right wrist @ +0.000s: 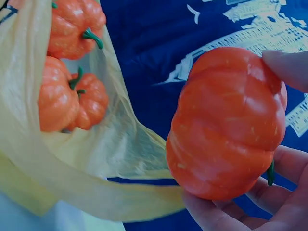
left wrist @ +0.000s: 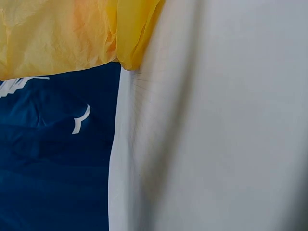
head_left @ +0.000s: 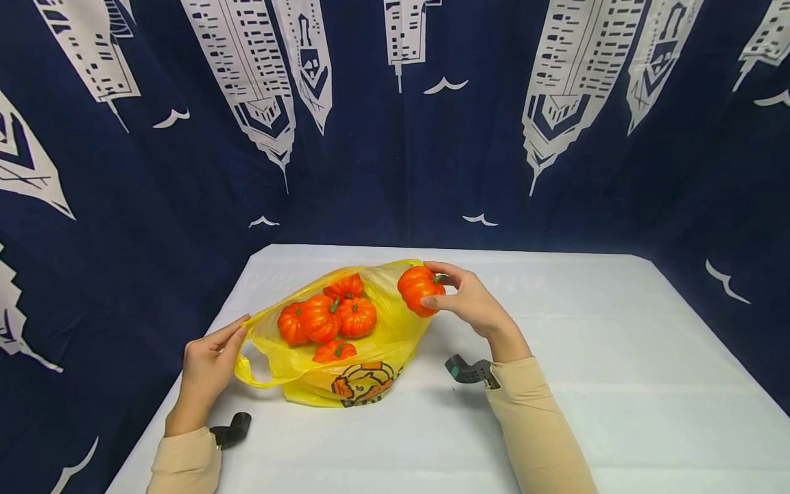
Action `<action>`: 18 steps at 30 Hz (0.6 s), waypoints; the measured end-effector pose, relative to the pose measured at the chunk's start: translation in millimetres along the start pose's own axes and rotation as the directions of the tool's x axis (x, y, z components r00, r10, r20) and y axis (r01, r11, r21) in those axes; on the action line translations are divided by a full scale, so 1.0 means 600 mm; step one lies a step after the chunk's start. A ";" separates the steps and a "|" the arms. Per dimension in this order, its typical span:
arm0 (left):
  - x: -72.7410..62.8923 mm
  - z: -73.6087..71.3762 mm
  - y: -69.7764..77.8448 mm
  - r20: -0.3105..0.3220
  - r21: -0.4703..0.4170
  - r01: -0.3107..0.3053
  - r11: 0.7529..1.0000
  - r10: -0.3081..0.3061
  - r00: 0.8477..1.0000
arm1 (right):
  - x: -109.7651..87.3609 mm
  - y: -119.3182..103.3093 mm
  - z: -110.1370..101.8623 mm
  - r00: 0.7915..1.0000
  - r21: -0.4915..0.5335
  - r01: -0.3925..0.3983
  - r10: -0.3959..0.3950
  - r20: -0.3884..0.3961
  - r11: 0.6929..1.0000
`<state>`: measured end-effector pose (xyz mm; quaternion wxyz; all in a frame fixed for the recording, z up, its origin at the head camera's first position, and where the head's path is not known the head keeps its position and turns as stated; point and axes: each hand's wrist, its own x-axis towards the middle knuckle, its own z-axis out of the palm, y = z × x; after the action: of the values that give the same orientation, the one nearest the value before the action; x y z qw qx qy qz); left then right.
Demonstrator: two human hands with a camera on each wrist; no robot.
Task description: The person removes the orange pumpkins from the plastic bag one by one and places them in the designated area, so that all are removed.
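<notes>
A yellow plastic bag (head_left: 395, 336) lies on the table with its mouth spread toward the head camera. Several small orange pumpkins (head_left: 321, 318) with green stems are inside it. At the bag's left, my left hand (head_left: 206, 367) pinches the rim beside a handle loop. My right hand (head_left: 472, 302) grips another orange pumpkin (head_left: 421, 291) between thumb and fingers, at the bag's right edge. Close up in the right wrist view, the held pumpkin (right wrist: 226, 125) has its stem turned toward the palm. The left wrist view shows only part of the bag (left wrist: 57, 33), not the hand.
The white table (head_left: 617, 384) extends to the right and in front of the bag. Behind it hangs a dark blue cloth (head_left: 401, 158) printed with white buildings and birds. A black wrist device (head_left: 231, 431) sits at the left wrist, and another (head_left: 467, 370) at the right.
</notes>
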<state>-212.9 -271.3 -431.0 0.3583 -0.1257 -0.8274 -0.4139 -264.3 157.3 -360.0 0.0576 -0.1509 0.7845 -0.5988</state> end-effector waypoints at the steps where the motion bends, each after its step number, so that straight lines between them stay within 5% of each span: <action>1: 0.000 0.000 0.000 0.002 0.001 0.003 1.000 -0.003 1.000 | -0.001 0.001 -0.004 1.000 0.000 0.007 -0.007 -0.007 1.000; 18: 0.001 0.002 0.003 -0.006 -0.001 -0.007 1.000 0.007 1.000 | -0.012 0.008 -0.058 0.989 0.000 -0.047 0.047 -0.137 0.999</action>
<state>-213.1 -269.3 -430.3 0.3622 -0.1273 -0.8256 -0.4136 -268.0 192.9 -355.7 0.0173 -0.0909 0.7910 -0.6048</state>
